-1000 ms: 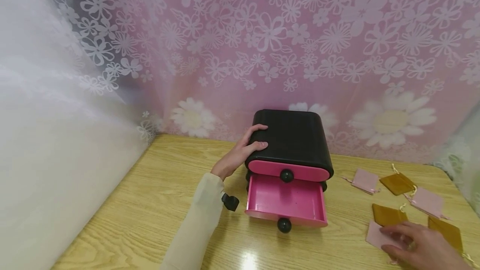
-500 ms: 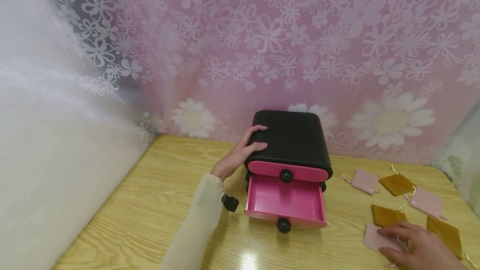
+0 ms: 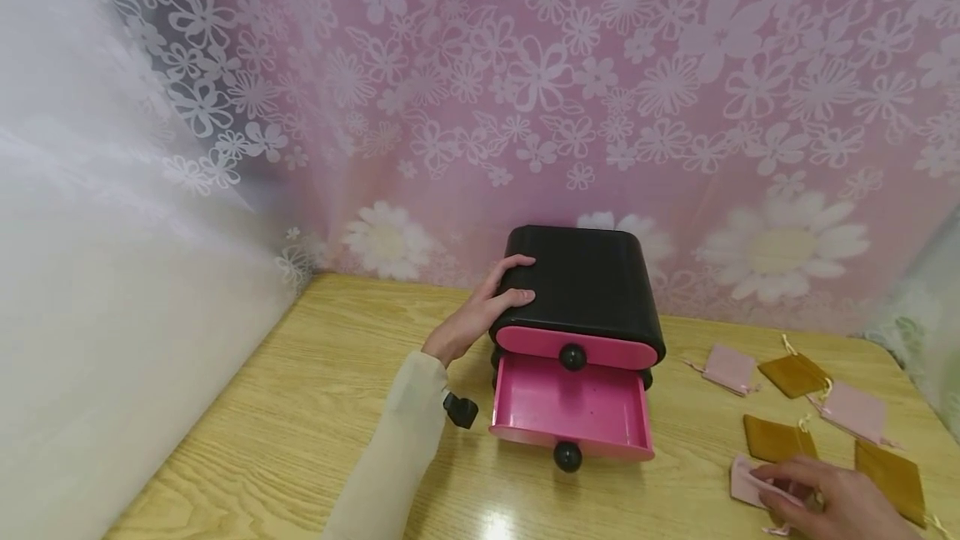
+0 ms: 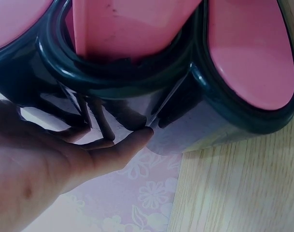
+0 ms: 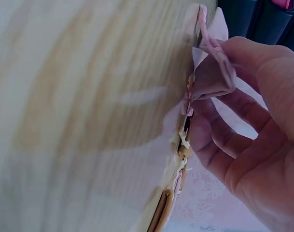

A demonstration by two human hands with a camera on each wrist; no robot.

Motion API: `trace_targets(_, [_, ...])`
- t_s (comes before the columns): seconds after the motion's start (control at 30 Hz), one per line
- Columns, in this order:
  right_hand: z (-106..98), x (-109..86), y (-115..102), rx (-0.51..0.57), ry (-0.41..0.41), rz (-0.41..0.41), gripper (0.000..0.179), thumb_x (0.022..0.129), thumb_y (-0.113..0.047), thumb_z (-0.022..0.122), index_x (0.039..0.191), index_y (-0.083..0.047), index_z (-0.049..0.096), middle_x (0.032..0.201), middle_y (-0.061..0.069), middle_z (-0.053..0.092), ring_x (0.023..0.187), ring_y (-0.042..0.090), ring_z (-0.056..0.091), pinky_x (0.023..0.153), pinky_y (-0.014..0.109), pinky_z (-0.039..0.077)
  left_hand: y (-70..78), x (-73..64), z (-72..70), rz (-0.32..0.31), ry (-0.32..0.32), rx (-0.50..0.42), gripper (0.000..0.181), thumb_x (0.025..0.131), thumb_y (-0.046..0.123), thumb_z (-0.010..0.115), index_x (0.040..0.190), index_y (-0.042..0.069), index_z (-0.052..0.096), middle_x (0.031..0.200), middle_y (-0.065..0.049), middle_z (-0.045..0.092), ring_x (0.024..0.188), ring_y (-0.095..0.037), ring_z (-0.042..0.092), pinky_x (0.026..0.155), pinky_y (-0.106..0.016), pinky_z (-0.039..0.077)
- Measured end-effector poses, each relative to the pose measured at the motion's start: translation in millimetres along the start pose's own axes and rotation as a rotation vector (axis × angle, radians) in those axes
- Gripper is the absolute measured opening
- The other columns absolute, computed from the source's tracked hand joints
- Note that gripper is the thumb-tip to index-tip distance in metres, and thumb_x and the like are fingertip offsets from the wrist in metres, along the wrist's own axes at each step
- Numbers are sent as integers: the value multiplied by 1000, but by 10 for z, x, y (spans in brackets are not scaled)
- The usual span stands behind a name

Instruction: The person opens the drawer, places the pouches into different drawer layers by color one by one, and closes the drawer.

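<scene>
My left hand (image 3: 474, 315) rests on the left edge of a black cabinet (image 3: 588, 280) with pink drawers, thumb and a finger lying on its top. In the left wrist view, other fingers (image 4: 130, 147) touch its glossy side. Its lower drawer (image 3: 573, 402) is pulled out, with a round black knob (image 3: 567, 457); the upper drawer (image 3: 525, 342) is pushed in. At the right, my right hand (image 3: 836, 497) pinches a small pink drawstring pouch (image 3: 744, 480) between thumb and fingers. The right wrist view shows that pouch (image 5: 214, 77) bunched and folded up at the tabletop.
Brown pouches (image 3: 780, 438) and pink pouches (image 3: 729, 367) with drawstrings lie flat around my right hand. A brown pouch (image 3: 891, 477) lies right beside it. A floral curtain (image 3: 570, 107) hangs behind the wooden table (image 3: 352, 340).
My right hand's fingers have closed on the pink pouch, which lay flat before and is now creased and folded up. The left hand has stayed on the cabinet.
</scene>
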State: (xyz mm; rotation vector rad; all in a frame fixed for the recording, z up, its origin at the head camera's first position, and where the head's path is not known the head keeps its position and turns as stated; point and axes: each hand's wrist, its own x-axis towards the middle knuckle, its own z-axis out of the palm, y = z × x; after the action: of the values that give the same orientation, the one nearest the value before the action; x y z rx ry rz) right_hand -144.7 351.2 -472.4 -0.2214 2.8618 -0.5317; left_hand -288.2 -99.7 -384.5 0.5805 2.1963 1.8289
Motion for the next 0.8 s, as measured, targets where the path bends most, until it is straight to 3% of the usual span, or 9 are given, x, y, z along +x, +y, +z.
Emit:
trace_targets(0.23, [12,-46,-127,46,79,13,32,99,-39,66,119,-15,73,80,-12,63,61,-4,50,55,23,42,-15,5,15,6,2,3,49,99,40,58,145,50,41,157,5,33,136,-21,50,117,-50,37])
trace_targets(0.33, [-15,-47,-181,40,144,8,25,97,-37,69,111,-16,74,82,-11,64,63,-6,50,54,23,42,-21,5,17,8,-1,4,50,99,40,58,146,49,41,157,4,33,136,-21,50,117,-50,37])
trace_targets(0.5, [-69,-18,-281,30,225,-65,15,92,-31,76,101,-20,74,88,-9,70,69,-9,55,57,22,49,-25,10,10,11,-3,0,50,100,40,58,146,49,40,157,4,35,135,-21,51,117,-49,37])
trace_targets(0.6, [-91,11,-345,37,263,-128,12,89,-27,79,99,-23,75,91,-9,72,72,-11,57,60,21,51,-25,16,1,18,-4,-14,49,100,38,57,146,48,41,156,4,37,134,-20,52,117,-48,38])
trace_targets(0.8, [-117,36,-469,100,482,-375,28,78,-7,86,95,-27,75,82,-19,68,67,-10,51,53,16,41,-24,12,2,15,-1,-23,48,101,37,57,145,48,42,155,3,38,134,-21,53,116,-48,39])
